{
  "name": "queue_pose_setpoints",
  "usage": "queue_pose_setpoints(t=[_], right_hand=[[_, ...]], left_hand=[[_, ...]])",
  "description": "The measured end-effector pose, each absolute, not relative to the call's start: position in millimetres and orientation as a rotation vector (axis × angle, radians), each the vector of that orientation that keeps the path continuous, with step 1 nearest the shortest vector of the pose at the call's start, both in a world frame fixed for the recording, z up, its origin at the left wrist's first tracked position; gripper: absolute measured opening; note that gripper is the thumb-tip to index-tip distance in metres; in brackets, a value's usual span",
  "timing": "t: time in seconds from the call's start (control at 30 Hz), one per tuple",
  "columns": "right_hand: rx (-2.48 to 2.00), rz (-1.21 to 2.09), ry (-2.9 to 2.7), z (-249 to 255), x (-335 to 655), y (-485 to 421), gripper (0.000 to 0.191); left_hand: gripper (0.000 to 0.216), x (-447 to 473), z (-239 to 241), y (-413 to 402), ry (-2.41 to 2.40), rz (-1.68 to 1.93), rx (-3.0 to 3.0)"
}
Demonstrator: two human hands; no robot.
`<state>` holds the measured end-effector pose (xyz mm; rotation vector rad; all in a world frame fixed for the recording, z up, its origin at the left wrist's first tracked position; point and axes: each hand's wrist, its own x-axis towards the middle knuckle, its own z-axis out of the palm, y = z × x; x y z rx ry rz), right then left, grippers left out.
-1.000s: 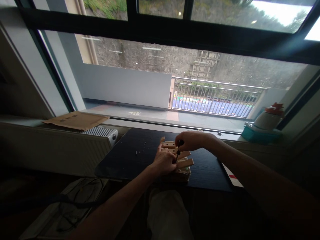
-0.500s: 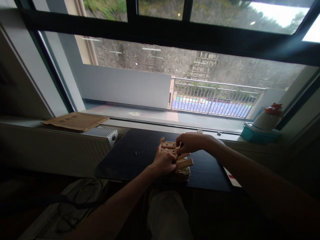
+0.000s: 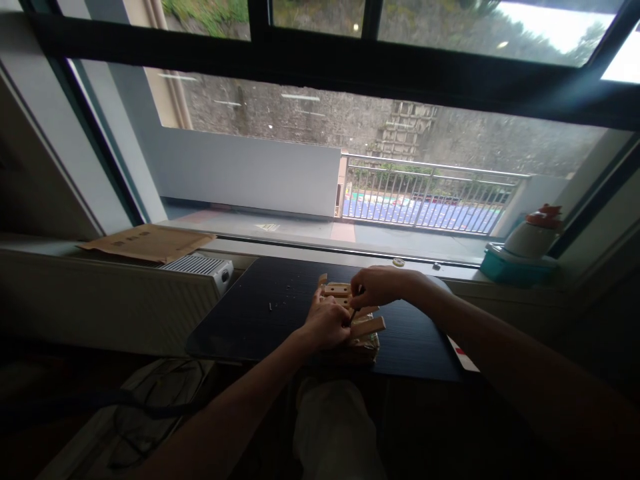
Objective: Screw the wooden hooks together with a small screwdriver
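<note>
My right hand (image 3: 379,285) is closed around a thin dark screwdriver (image 3: 355,315), its shaft slanting down toward my left fingers. Curled over the wooden pieces, my left hand (image 3: 326,321) grips a wooden strip (image 3: 369,327) whose free end sticks out to the right. The screwdriver's tip is hidden by the left fingers. Beyond them lies a wooden bar with dark holes (image 3: 338,291), and a small upright wooden piece (image 3: 323,279) rises at the left. Under these pieces is a box-like base (image 3: 369,353), its surface partly shadowed.
A dark tabletop (image 3: 240,320) carries a small screw-like bit (image 3: 271,307) and scattered specks. Left of it stands a radiator (image 3: 125,300) with a brown envelope (image 3: 150,243) on top. A teal box (image 3: 515,265) and a white-and-orange bottle (image 3: 534,237) stand on the right sill.
The whole view has shifted slightly. Both hands keep nearly the same place on the wooden pieces, and the screwdriver's tilt differs only a little.
</note>
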<state>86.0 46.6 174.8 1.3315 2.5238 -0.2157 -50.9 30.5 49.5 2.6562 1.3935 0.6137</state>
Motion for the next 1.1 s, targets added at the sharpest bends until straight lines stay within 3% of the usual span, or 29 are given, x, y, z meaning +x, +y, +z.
queue_pose_setpoints(t=[0.23,0.43,0.73,0.93,1.1], right_hand=[[1.200,-0.266,2.652,170.9,85.8,51.0,0.023],[1.380,-0.048,2.598,163.9,82.3,48.9,0.036],[1.203,-0.217,2.703,170.9,89.4,48.9,0.022],[1.364,-0.033,2.644,165.5,87.5,44.8,0.037],[1.247,-0.168,2.649,173.8,89.2,43.5,0.024]], left_hand=[[0.023,-50.0,50.1,30.0,1.452,0.609,2.636],[0.022,-49.7,50.7,29.8,1.426,0.613,2.622],[0.022,-50.0,49.6,31.0,1.443,0.604,2.626],[0.019,-51.0,49.7,30.4,1.361,0.601,2.623],[0.018,-51.1,52.2,29.0,1.373,0.636,2.648]])
